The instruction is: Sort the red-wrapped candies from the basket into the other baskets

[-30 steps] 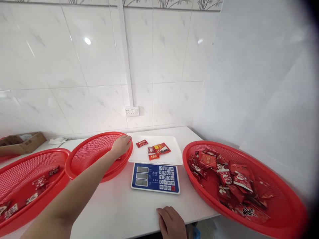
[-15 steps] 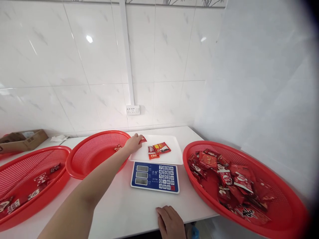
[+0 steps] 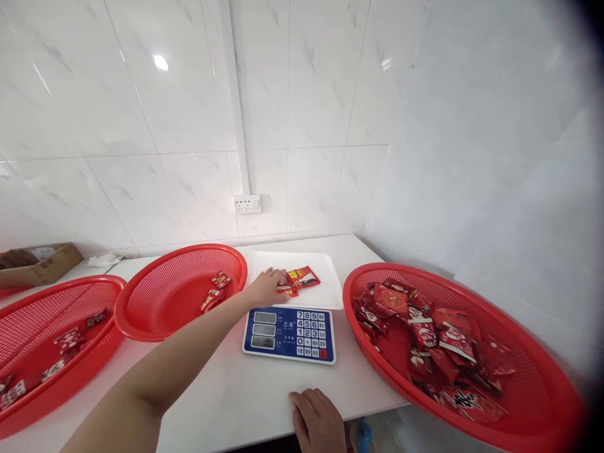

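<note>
My left hand (image 3: 267, 287) reaches over the white scale tray (image 3: 330, 286), fingers curled onto a small red packet (image 3: 286, 287) beside a larger red packet (image 3: 304, 276). The blue-faced scale (image 3: 289, 334) sits just below. Two red packets (image 3: 214, 290) lie in the middle red basket (image 3: 155, 296). My right hand (image 3: 317, 419) rests on the table's front edge, fingers curled, nothing visible in it. The right red basket (image 3: 538, 390) holds several red packets (image 3: 425, 340).
A third red basket (image 3: 70, 371) with a few packets stands at the left. A cardboard box (image 3: 40, 262) and crumpled tissue (image 3: 102, 259) lie at the back left. A wall socket (image 3: 247, 203) is above the scale. White tiled walls close the corner.
My left hand moved right from the middle basket's rim to the scale tray. The single packet at the tray's left is gone, and packets now lie in the middle basket.
</note>
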`<move>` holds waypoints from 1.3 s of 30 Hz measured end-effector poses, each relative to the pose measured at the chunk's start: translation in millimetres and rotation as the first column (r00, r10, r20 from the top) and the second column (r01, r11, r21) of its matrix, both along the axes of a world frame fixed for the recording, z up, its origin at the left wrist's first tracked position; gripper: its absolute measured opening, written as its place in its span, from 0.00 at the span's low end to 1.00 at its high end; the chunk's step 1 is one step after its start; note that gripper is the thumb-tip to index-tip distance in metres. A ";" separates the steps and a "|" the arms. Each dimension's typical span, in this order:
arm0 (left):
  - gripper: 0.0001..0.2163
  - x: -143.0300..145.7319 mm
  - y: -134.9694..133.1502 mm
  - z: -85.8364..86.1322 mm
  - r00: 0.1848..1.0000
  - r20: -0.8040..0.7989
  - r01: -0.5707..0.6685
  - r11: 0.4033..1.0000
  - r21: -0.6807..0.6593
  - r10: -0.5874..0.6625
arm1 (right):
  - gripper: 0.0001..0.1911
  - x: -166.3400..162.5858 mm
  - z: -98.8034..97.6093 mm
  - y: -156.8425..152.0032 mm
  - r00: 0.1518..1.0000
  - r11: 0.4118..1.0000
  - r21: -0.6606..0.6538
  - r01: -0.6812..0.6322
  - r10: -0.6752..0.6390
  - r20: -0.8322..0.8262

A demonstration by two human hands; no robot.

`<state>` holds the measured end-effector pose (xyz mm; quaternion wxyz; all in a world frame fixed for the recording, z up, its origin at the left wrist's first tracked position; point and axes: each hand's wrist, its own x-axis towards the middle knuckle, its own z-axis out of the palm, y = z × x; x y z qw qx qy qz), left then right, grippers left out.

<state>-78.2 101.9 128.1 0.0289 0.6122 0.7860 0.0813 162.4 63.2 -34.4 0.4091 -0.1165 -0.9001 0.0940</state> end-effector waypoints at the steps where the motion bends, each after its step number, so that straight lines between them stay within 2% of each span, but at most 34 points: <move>1: 0.32 6.3 5.9 -3.4 0.999 0.023 0.029 1.000 -0.002 -0.029 | 0.10 0.1 1.1 -0.6 1.000 1.000 -0.006 0.000 0.000 -0.001; 4: 0.27 12.7 15.5 -6.7 0.998 0.063 0.017 1.000 0.016 -0.018 | 0.11 0.5 4.6 -2.4 1.000 1.000 -0.023 0.008 -0.008 0.003; 8: 0.17 1.4 9.7 -0.3 0.995 0.077 -0.071 0.994 0.080 0.065 | 0.10 0.7 5.7 -2.8 1.000 1.000 -0.022 0.011 -0.011 -0.003; 15: 0.16 -41.1 -42.7 26.6 0.965 0.071 -0.264 0.934 0.241 0.254 | 0.10 1.2 2.4 -1.9 1.000 1.000 -0.012 0.011 -0.011 -0.006; 19: 0.18 -61.8 -65.4 33.6 0.936 0.027 -0.348 0.913 0.214 0.351 | 0.10 0.9 2.0 -2.7 1.000 1.000 -0.019 0.007 -0.007 -0.002; 22: 0.20 -52.2 -55.0 28.9 0.957 -0.014 -0.284 0.944 0.169 0.290 | 0.10 0.3 2.4 -2.9 1.000 1.000 -0.012 0.009 -0.009 0.001; 25: 0.22 -22.3 -23.3 19.4 0.991 -0.029 -0.126 0.982 0.139 0.131 | 0.10 0.4 3.2 -3.2 1.000 1.000 -0.019 0.010 -0.010 0.007; 28: 0.24 10.7 13.7 8.7 1.000 -0.012 0.014 0.994 0.107 -0.012 | 0.10 1.2 3.5 -3.6 1.000 0.999 -0.031 0.011 -0.011 0.012; 32: 0.22 35.9 45.0 -4.0 0.999 0.005 0.053 0.995 0.089 -0.054 | 0.10 1.9 3.1 -3.6 1.000 0.999 -0.037 0.013 -0.012 0.012; 36: 0.18 34.2 40.1 -4.2 1.000 -0.006 0.015 0.991 0.133 -0.015 | 0.10 2.0 2.4 -3.6 1.000 0.999 -0.035 0.012 -0.011 0.021; 39: 0.17 16.4 13.1 10.9 0.998 -0.047 -0.036 0.978 0.207 0.047 | 0.10 2.0 1.3 -3.8 1.000 1.000 -0.026 0.007 -0.007 0.019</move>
